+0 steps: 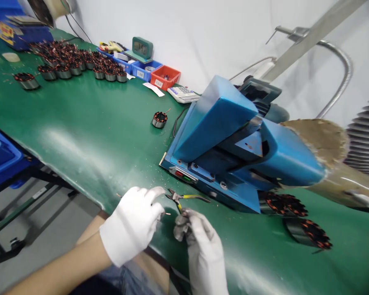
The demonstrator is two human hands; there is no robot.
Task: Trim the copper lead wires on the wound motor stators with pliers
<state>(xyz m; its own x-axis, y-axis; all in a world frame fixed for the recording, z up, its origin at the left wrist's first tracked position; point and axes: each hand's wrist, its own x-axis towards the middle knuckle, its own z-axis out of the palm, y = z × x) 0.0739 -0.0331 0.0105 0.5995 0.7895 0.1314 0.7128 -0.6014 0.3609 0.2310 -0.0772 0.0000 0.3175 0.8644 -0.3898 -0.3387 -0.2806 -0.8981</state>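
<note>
Green bench [89, 135] under white wall; both hands gloved, working at the near edge. Step in hand, by my reading: trimming or dressing wire with cutters [184, 199], held yellow-handled, jaws pointing toward the left hand. Right hand [199, 241] curled round the cutter handles, fingers closed; how far the jaws stand apart is too small to tell. Left hand [135, 223] bunched into a loose fist just left of the cutter tips, fingertips pinched as if on a thin wire end; what sits in the palm is hidden. Next move likely calls for steadying the wire between the fingertips and keeping the glove clear of the blades. Blue machine [233, 143] just beyond the hands; two stators [295, 217] right of the right hand; one lone stator [159, 119] farther ahead; many more [76, 61] far off to the left.
</note>
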